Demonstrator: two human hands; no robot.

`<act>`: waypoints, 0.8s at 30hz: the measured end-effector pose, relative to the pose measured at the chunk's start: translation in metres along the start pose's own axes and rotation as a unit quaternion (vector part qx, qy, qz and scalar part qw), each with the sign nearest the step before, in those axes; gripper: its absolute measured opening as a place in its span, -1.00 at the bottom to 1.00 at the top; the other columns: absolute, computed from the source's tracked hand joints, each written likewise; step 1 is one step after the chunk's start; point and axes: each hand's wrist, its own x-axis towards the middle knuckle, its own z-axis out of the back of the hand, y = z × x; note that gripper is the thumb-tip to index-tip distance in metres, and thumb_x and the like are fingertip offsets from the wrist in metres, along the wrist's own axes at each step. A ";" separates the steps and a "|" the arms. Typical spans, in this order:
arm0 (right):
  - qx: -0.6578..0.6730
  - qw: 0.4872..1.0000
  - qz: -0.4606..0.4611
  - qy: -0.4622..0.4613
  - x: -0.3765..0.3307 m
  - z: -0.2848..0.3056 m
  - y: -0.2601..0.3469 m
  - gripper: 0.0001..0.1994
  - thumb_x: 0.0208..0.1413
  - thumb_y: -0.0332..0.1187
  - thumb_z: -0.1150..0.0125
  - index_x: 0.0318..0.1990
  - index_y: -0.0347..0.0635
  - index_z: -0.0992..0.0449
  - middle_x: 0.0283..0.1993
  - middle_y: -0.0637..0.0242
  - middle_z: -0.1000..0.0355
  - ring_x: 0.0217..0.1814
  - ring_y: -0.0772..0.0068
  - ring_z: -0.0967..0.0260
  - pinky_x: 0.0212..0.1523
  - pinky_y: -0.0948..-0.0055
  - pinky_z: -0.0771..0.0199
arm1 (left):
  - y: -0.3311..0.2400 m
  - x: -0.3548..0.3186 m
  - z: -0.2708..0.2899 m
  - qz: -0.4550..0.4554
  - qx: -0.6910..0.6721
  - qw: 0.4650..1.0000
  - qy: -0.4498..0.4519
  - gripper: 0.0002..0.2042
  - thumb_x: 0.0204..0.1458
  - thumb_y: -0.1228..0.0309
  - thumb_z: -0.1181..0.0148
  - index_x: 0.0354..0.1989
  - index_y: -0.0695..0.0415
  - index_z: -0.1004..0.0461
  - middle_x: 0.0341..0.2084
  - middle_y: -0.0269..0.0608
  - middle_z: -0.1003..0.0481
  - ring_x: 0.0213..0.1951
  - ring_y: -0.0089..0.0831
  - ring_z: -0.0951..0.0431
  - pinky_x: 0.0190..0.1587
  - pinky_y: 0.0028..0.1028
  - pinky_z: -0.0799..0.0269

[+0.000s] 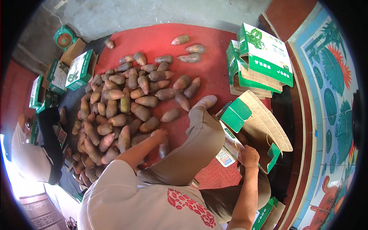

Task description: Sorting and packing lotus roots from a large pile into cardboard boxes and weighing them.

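Large oblong taro (111, 109), brown with pinkish ends, lie heaped on a red mat in front of me and to the left. My left hand (158, 137) is closed at the upper end of a greyish taro (164, 149) beside my knee; its fingers are partly hidden. On the right, my right hand (249, 156) grips the near edge of an opened cardboard box (264, 120). This box is green and white outside, bare brown inside, with its flaps spread. A white printed panel (225, 158) hangs beside that hand. Shadow hides most of the box's inside.
Flattened green-and-white cartons (264, 57) are stacked at the far right. More cartons (78, 71) and a green dial scale (64, 37) stand at the far left. Another person (34, 159) is at the left, next to the heap. A tiled wall (329, 96) runs along the right.
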 end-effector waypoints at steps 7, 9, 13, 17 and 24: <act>0.001 1.000 -0.016 0.007 -0.001 0.005 0.006 -0.74 0.11 -0.20 0.07 -0.37 -0.10 -0.52 -0.38 0.07 -0.49 -0.26 0.00 -0.45 -0.21 0.12 -0.42 | 0.002 -0.013 -0.065 -0.121 0.214 0.964 0.105 -0.61 0.03 0.33 -0.05 0.09 -0.04 -0.35 0.15 -0.09 -0.21 0.24 0.00 -0.11 0.14 -0.09 -0.20; 0.019 1.000 -0.007 -0.003 -0.002 0.005 0.007 -0.74 0.12 -0.19 0.06 -0.36 -0.10 -0.53 -0.39 0.05 -0.49 -0.27 -0.01 -0.45 -0.22 0.11 -0.42 | 0.002 -0.009 -0.075 -0.157 0.250 0.950 0.101 -0.57 0.02 0.32 -0.06 0.13 -0.06 -0.33 0.16 -0.10 -0.19 0.25 0.01 -0.06 0.16 -0.07 -0.16; 0.030 1.000 -0.006 0.000 -0.004 0.008 0.006 -0.76 0.11 -0.20 0.02 -0.34 -0.11 -0.53 -0.40 0.05 -0.48 -0.29 -0.01 -0.45 -0.23 0.12 -0.41 | 0.002 0.002 -0.086 -0.138 0.308 0.929 0.149 -0.55 0.02 0.29 -0.07 0.16 -0.08 -0.32 0.18 -0.13 -0.18 0.27 0.03 -0.03 0.18 -0.01 -0.12; 0.025 1.000 -0.013 0.007 -0.005 0.010 0.005 -0.76 0.11 -0.19 0.00 -0.35 -0.11 -0.52 -0.38 0.07 -0.48 -0.28 0.00 -0.44 -0.24 0.13 -0.41 | 0.007 0.012 -0.089 -0.172 0.343 0.915 0.127 -0.58 0.01 0.23 -0.09 0.10 -0.08 -0.39 0.17 -0.17 -0.20 0.25 -0.04 -0.08 0.19 0.03 -0.09; 0.042 0.999 -0.006 0.007 -0.004 0.014 0.014 -0.78 0.10 -0.19 -0.03 -0.38 -0.11 -0.51 -0.38 0.09 -0.48 -0.28 -0.01 -0.44 -0.25 0.13 -0.40 | 0.015 0.033 -0.106 -0.198 0.439 0.863 0.149 -0.62 0.01 0.19 -0.09 0.03 -0.05 -0.47 0.15 -0.26 -0.23 0.20 -0.10 -0.16 0.18 0.05 -0.09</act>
